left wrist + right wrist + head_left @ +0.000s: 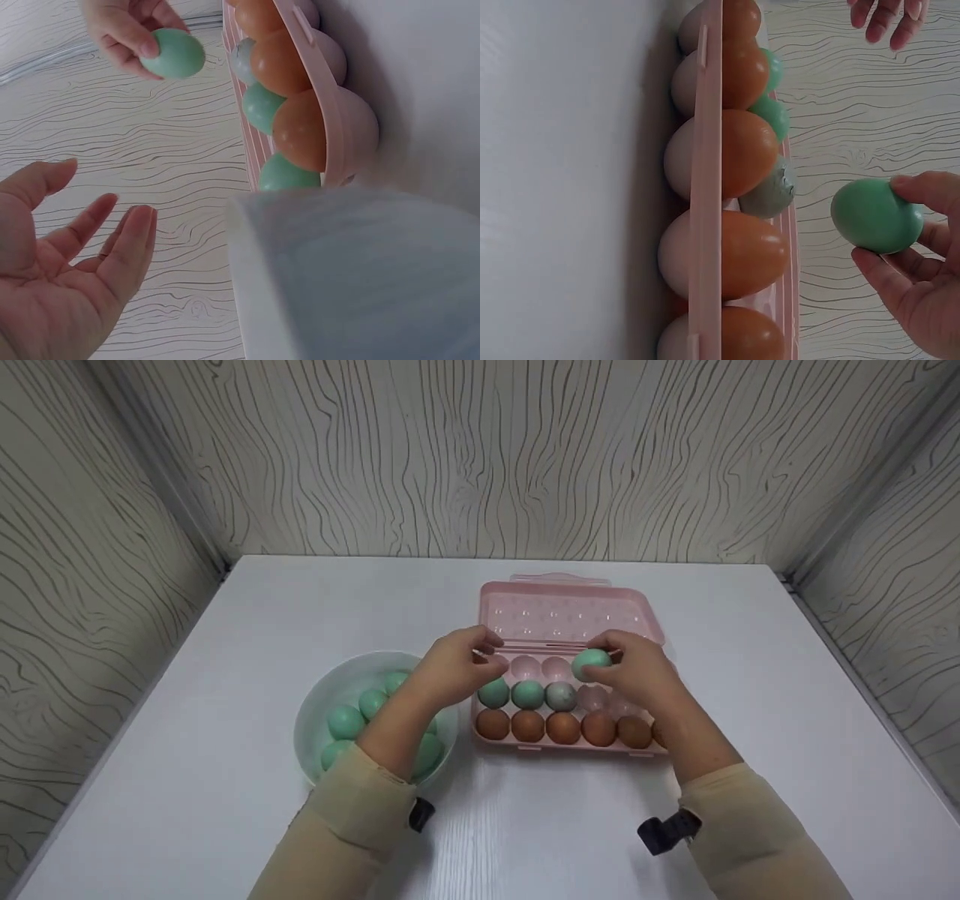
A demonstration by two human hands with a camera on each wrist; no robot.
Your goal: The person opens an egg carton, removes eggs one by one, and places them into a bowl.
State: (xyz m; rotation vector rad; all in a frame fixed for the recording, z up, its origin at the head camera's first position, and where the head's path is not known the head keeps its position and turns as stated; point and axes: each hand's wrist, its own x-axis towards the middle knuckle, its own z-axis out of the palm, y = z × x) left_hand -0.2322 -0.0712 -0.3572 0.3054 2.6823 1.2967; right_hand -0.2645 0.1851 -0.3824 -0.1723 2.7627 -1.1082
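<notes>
My right hand [634, 664] pinches a green egg [877, 216] between thumb and fingers, above the back right of a pink egg carton [551, 744]. The left hand [457, 666] hovers over the carton's left side, fingers apart with nothing between them, as the left wrist view shows. Brown eggs [563, 728] fill the carton's front row. Behind them, two green eggs [528, 695] and a paler speckled egg [561, 697] sit at the left of the middle row. Bare cups [556, 668] show in the back row; my right hand hides some of the carton.
A white bowl [311, 712] with several green eggs [346, 723] stands left of the carton, partly covered by my left forearm. The carton's lid [570, 611] lies open toward the back. Wood-patterned panels [465, 457] enclose the white table [187, 735] at the back and sides.
</notes>
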